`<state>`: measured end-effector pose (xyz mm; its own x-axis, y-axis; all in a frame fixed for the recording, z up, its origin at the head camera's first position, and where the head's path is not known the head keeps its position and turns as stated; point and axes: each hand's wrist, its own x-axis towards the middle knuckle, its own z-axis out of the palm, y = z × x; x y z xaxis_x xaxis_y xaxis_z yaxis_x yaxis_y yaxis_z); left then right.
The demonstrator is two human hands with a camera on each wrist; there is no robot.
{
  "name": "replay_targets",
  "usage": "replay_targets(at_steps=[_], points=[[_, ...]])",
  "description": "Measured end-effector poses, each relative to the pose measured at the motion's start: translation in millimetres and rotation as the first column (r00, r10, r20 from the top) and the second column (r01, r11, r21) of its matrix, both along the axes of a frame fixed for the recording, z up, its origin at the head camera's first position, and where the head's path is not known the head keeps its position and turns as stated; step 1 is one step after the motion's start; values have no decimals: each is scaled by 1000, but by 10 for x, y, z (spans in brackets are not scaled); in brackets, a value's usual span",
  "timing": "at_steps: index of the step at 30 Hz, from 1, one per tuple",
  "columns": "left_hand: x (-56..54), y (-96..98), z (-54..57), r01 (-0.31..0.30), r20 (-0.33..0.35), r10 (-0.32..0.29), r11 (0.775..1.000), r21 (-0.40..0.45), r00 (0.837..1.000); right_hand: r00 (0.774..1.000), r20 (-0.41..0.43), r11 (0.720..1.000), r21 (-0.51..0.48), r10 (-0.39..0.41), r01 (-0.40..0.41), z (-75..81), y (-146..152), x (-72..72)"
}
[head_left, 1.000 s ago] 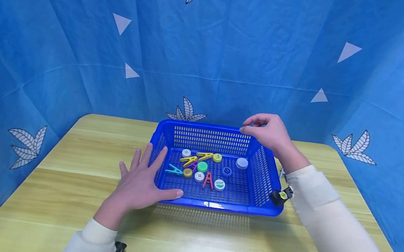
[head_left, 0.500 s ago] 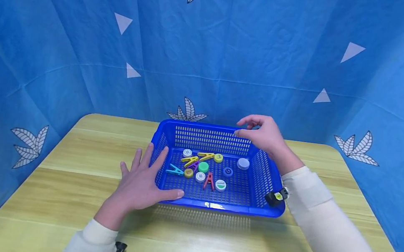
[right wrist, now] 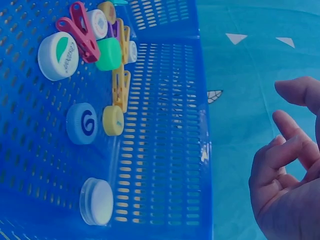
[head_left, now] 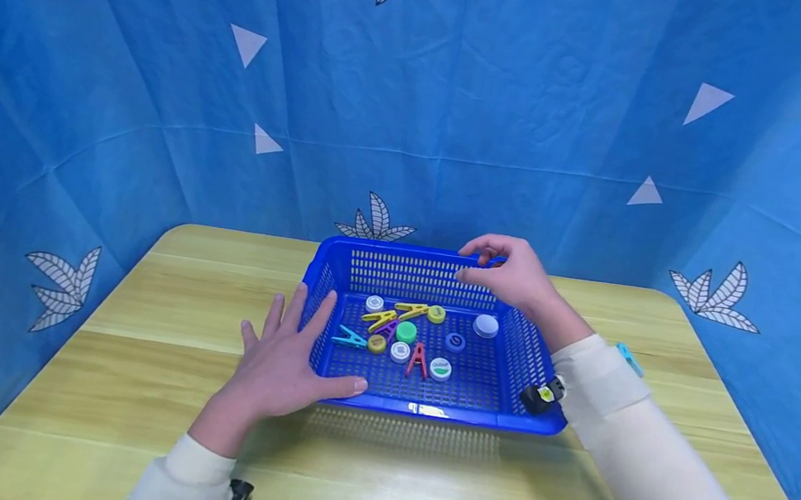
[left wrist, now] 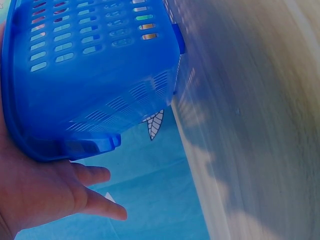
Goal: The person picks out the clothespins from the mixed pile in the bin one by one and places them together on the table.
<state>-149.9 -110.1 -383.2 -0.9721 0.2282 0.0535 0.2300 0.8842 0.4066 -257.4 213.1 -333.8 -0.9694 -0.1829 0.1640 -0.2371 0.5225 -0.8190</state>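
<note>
A blue plastic basket (head_left: 426, 410) stands on the table, with bottle caps and clothespins lying on its floor. My left hand (head_left: 278, 360) spreads its straight fingers against the basket's left rim, thumb along the near rim. Over the back right part of the basket hovers my right hand (head_left: 510, 272), thumb and fingers bent loosely and apart. Nothing shows between them in the right wrist view. Nearest below it are a white cap (right wrist: 102, 201), a blue cap (right wrist: 82, 123) and a yellow cap (right wrist: 113, 120). A red clothespin (head_left: 418, 361) lies near a green cap (head_left: 406, 332) and a white-and-green cap (head_left: 440, 369).
Toward the basket's left lie a cyan clothespin (head_left: 350, 337), a yellow clothespin (head_left: 379, 319) and a brown cap (head_left: 376, 344). Another cyan clothespin (head_left: 630, 359) lies on the wooden table (head_left: 151, 386) right of the basket, beside the right sleeve. A blue curtain (head_left: 419, 102) hangs behind.
My right hand has moved left and slightly down over the basket. Its sleeve has shifted too, showing the cyan clothespin on the table at right. The left hand keeps its place on the rim.
</note>
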Motion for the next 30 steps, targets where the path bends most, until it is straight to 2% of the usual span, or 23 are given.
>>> replay_targets(at_steps=[6, 21, 30], points=[[-4, 6, -7, -8, 7, 8, 1000, -5, 1000, 999, 25, 999, -10, 35, -34, -97, -38, -1], [-13, -12, 14, -7, 12, 8, 1000, -12, 1000, 991, 108, 994, 65, 84, -91, -258, -143, -86], [-21, -2, 8, -10, 27, 10, 1000, -18, 1000, 964, 208, 966, 159, 166, -201, -371, -248, -98]])
